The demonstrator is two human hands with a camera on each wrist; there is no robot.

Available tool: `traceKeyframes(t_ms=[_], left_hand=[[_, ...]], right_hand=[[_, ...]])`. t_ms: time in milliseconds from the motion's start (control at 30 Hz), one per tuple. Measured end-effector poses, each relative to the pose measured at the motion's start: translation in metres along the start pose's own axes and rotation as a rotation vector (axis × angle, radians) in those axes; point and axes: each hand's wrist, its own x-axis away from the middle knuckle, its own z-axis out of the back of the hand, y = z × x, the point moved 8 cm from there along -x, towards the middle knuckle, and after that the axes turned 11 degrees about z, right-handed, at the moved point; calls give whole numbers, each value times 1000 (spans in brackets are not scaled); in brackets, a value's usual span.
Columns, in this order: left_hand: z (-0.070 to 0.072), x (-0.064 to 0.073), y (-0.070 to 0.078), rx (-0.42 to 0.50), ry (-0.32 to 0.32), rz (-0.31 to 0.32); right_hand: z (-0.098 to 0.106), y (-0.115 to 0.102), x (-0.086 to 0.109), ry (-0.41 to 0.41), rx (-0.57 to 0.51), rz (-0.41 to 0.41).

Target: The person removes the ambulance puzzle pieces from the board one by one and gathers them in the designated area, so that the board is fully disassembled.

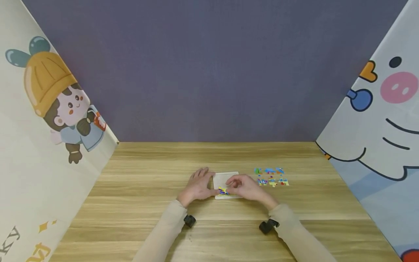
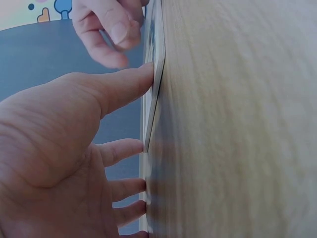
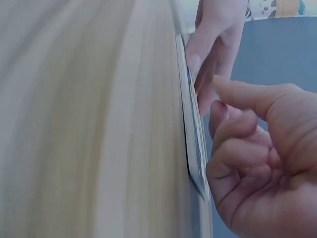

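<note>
A white puzzle tray (image 1: pixel 220 179) lies flat on the table, with a few blue and yellow puzzle pieces (image 1: pixel 223 190) near its front edge. My left hand (image 1: pixel 199 185) is at the tray's left side, fingers spread along the edge. Its thumb (image 2: pixel 131 82) rests on the tray's rim beside the pieces, while the fingertips (image 2: pixel 134 187) touch down farther back. Over the tray's right part hovers my right hand (image 1: pixel 243 187), fingers loosely curled. A gap shows between its thumb (image 3: pixel 242 94) and index finger, with nothing seen between them.
Several loose, colourful puzzle pieces (image 1: pixel 270 170) lie in rows on the wooden table (image 1: pixel 157 160), right of the tray. A dark grey panel (image 1: pixel 212 72) stands behind the table, and printed cartoon panels flank it on both sides. Each wrist wears a small black camera (image 1: pixel 266 226).
</note>
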Motion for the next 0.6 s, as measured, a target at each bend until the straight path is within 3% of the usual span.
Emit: traceKeyframes(t_ms=[233,600], left_hand=[[0,0,0,-8,1,-9],[1,1,-1,-22,-24,-29]], right_hand=[[-17,-4,-9,-54,13,-19],[-20,-6,-9,-55,65,-74]])
